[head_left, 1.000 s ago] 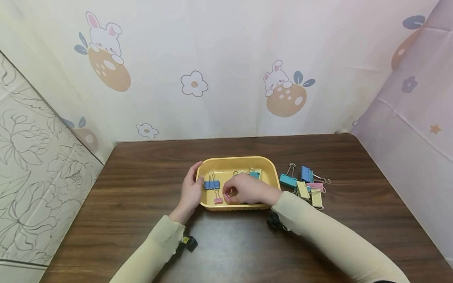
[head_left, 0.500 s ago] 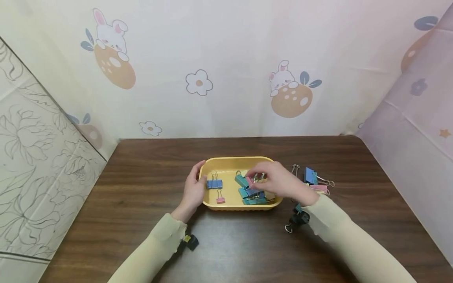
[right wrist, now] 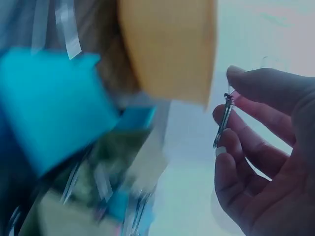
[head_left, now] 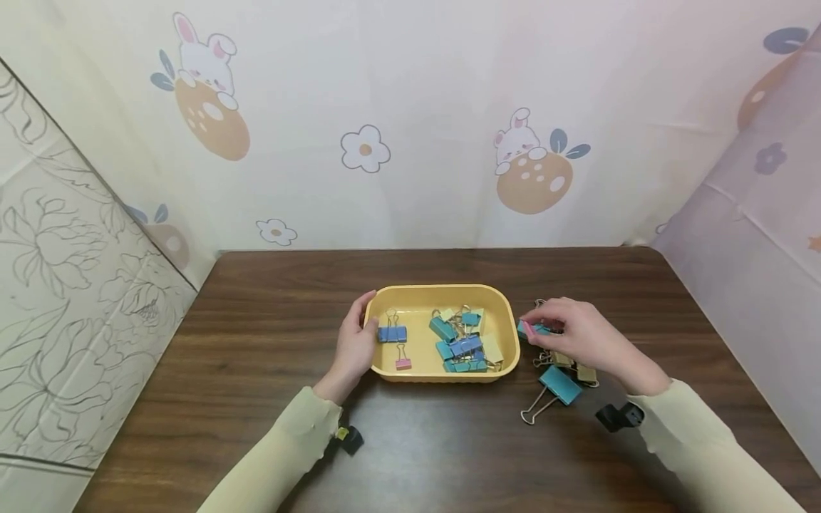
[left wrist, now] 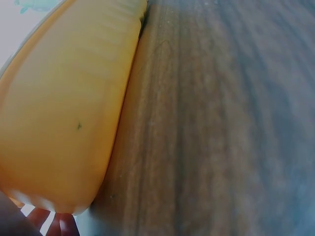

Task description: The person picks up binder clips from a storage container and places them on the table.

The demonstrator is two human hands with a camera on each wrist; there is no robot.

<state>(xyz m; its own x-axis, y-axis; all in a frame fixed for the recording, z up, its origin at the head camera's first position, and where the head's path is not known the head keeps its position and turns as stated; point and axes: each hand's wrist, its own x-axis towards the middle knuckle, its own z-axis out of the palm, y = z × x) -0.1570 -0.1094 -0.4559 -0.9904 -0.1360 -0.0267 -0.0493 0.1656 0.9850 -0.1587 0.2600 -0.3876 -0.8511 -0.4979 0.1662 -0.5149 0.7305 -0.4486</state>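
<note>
One small pink metal binder clip (head_left: 528, 330), pinched in my right hand (head_left: 580, 335).
Thumb and fingertips close on it just beyond the right end of the yellow rounded plastic tray (head_left: 442, 379); my left hand (head_left: 356, 345) grips the opposite end. I judge the clip light, stiff and springy, best held by its pink body, since its thin wire handles (right wrist: 223, 125) look slick. Nearby, a broad teal binder clip (head_left: 561, 385) lies on the dark wood-grain table (head_left: 449, 456).
</note>
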